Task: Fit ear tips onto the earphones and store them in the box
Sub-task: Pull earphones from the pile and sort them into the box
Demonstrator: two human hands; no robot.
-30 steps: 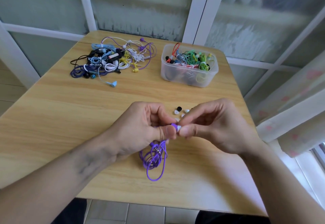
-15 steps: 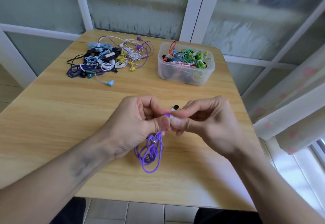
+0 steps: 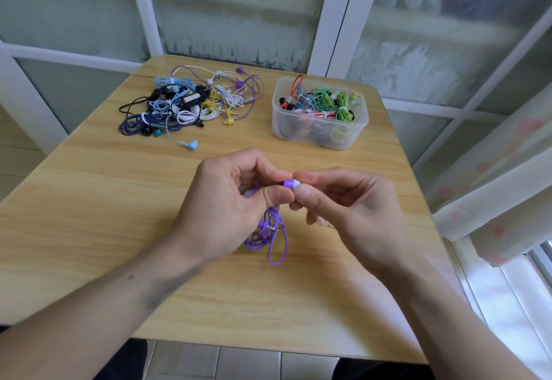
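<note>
Purple wired earphone: pinched in left hand, cable dangling over wooden desk. White ear tip: pinched by right hand against earbud. Clear plastic box: far right, earphones inside.

We count two hands, both at one purple earphone set just in front of the single clear box. Left of that box lies one tangled earphone pile; we can't count individual sets there or inside the box.
</note>
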